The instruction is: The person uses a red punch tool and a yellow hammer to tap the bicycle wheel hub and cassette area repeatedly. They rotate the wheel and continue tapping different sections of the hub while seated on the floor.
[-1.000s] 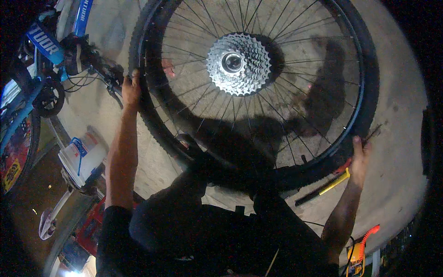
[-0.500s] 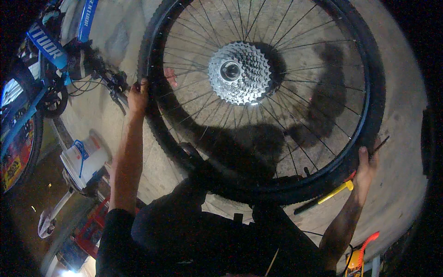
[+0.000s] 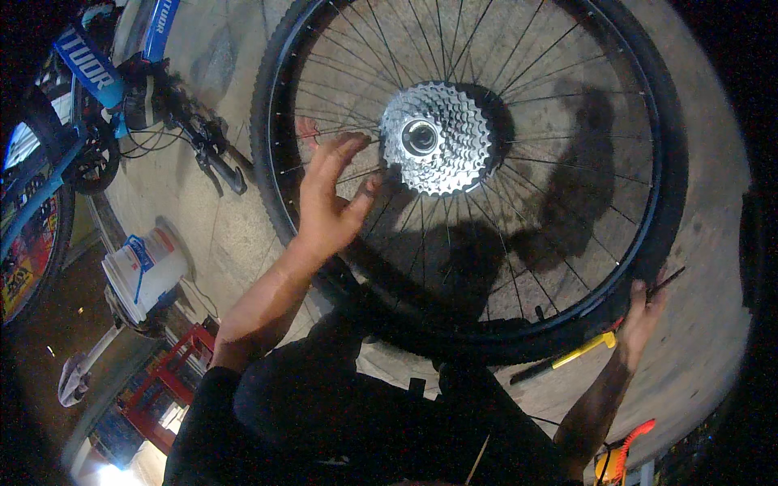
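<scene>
A bicycle wheel [image 3: 666, 186] with a black tyre and thin spokes is held in front of me. At its hub is a shiny silver cassette [image 3: 468, 150] of stacked sprockets. Over the spokes at the cassette's left side hovers my left hand [image 3: 331, 202], fingers and thumb apart, holding nothing. My right hand [image 3: 639, 316] is closed on the tyre at the lower right, the thumb on its upper side and the other fingers partly hidden. Past those fingers sticks out a thin dark rod [image 3: 671, 277]; whether the hand grips it too, I cannot tell.
A blue bicycle frame [image 3: 89, 73] stands at the upper left, its derailleur [image 3: 215, 154] near the wheel. Below are a white bucket [image 3: 146, 267] and a red crate [image 3: 162, 385]. A yellow-and-black tool [image 3: 579, 352] lies by the tyre; an orange coiled hose [image 3: 632, 444] is lower right.
My left hand has let go of the tyre's left side and moved right, over the spokes to the cassette. The wheel has shifted slightly right and down, with my right hand still on it.
</scene>
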`<state>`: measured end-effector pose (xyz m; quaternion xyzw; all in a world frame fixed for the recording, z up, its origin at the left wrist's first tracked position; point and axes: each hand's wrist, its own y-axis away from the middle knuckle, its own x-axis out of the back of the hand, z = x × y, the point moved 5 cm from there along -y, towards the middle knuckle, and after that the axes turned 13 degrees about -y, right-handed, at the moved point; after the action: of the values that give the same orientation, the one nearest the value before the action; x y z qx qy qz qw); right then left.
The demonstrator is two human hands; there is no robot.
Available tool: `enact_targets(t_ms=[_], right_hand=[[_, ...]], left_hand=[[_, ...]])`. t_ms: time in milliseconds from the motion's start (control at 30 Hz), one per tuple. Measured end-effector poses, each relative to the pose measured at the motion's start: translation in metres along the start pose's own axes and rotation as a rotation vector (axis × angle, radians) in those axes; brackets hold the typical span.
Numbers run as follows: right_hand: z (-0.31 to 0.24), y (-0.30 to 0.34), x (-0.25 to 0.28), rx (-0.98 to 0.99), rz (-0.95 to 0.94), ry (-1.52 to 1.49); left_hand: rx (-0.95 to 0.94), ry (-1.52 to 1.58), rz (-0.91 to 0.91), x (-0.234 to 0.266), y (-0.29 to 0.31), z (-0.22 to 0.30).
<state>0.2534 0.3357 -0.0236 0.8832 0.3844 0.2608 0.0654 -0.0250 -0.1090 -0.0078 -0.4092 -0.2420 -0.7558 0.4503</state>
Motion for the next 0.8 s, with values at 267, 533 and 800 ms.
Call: enact_targets(t_ms=[267,533,800], right_hand=[[0.024,0.004,0.021,0.115,0.032,0.042],[-0.107,0.018,0.016,-0.069,0.067,-0.521],[-0.128,0.080,-0.169,-0.260,-0.364,-1.254]], left_hand=[[0.061,0.002,-0.049,-0.027,0.009,0.000],[-0.142,-0.008,0.109,-0.005,0.015,0.017],[-0.412,0.507,-0.555,-0.034,0.057,0.122]])
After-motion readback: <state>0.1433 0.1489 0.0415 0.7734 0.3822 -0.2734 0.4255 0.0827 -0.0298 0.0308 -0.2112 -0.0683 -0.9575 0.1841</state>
